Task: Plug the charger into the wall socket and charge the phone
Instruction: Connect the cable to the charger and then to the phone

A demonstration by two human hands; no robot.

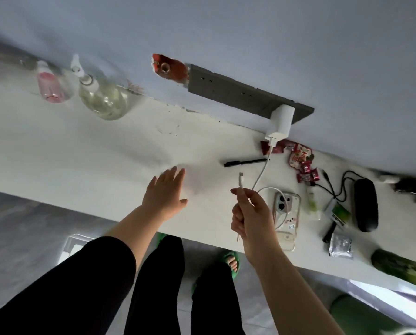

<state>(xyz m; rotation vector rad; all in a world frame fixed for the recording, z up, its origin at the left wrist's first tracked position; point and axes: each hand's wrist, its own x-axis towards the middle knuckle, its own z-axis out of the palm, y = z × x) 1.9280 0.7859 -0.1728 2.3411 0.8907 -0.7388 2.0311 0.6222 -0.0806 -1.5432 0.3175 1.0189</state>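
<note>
A white charger (pixel 280 123) is plugged into the grey wall socket strip (pixel 238 93) above the white counter (pixel 81 153). Its white cable (pixel 262 171) runs down over the counter and loops to my right hand (pixel 250 213), which pinches the cable just below its free plug end (pixel 240 176), held upright above the counter. The phone (pixel 286 213) lies camera side up in a clear case on the counter, right of my right hand, with the cable crossing it. My left hand (pixel 164 192) hovers flat over the counter, fingers spread, holding nothing.
A black pen (pixel 244 162) lies beyond the cable end. Red snack wrappers (pixel 301 160), a black case (pixel 365 204), black wires and small packets crowd the right of the counter. A pink bottle (pixel 52 85) and a clear glass bottle (pixel 103 97) stand at the back left.
</note>
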